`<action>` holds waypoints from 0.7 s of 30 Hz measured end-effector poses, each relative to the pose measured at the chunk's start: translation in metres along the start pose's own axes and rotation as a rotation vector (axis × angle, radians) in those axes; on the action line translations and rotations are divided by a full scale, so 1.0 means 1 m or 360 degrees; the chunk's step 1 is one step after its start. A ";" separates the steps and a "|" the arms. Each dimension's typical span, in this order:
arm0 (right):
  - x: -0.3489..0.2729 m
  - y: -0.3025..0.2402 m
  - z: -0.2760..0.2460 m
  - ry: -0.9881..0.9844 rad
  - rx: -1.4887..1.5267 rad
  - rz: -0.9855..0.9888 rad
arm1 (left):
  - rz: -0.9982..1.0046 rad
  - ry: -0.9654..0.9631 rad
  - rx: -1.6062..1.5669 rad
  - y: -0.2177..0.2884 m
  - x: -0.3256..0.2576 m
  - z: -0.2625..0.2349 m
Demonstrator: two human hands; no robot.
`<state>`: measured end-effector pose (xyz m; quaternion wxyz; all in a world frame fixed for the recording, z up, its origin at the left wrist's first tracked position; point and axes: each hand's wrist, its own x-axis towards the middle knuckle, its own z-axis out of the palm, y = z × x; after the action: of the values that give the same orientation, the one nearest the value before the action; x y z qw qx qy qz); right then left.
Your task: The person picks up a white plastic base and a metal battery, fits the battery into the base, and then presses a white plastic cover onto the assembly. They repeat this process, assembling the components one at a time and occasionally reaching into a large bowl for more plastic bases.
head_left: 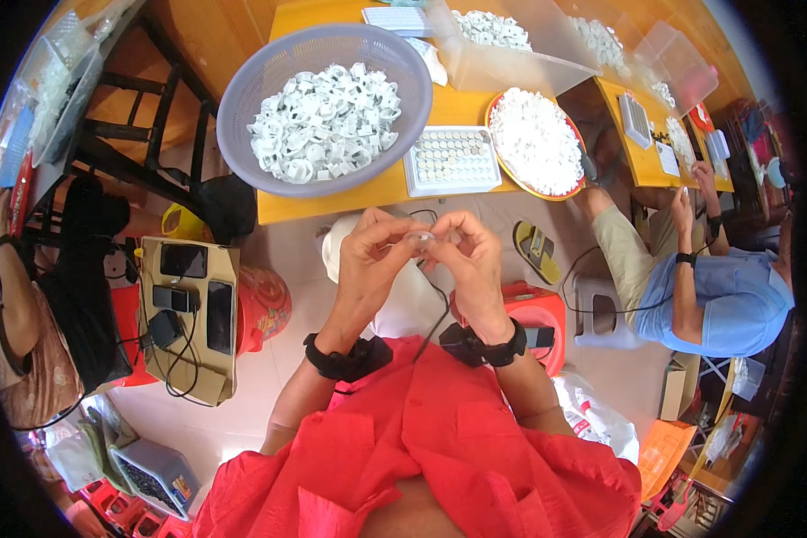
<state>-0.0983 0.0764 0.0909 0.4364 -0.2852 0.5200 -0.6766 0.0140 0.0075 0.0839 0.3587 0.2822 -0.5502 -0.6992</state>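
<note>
In front of my chest both hands meet, fingertips together. My left hand (373, 262) is closed in a pinch, and my right hand (474, 269) pinches from the other side. Between the fingertips shows a small white plastic part (424, 238), mostly covered by the fingers. Just beyond the hands, on the yellow table (368, 203), sits a white tray (451, 185) with rows of round, coin-like pieces. A grey-purple plastic basket (235, 134) heaped with white plastic parts (327, 125) stands left of it. To the right, a red-rimmed round dish (584, 142) holds a pile of small white pieces (533, 139).
A clear plastic bin (556, 67) stands at the table's back. On the left, a cardboard box (211, 381) carries phones and cables. A red stool (547, 314) and a slipper (536, 251) are on the floor. People sit at both sides; the right one wears blue (726, 300).
</note>
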 end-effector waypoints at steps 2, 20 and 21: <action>0.000 0.003 0.001 0.0022 0.0025 -0.0005 | 0.0004 0.0053 0.0032 0.000 0.000 0.002; 0.005 0.014 -0.010 0.0177 -0.0135 0.0083 | -0.0171 -0.0142 -0.0013 -0.008 0.004 -0.008; 0.005 0.015 -0.011 0.0174 -0.0137 0.0076 | -0.0095 -0.0128 0.0163 -0.008 0.003 -0.008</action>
<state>-0.1053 0.0760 0.0736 0.4108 -0.2539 0.5783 -0.6575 0.0171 0.0012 0.0742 0.3003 0.2881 -0.5907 -0.6913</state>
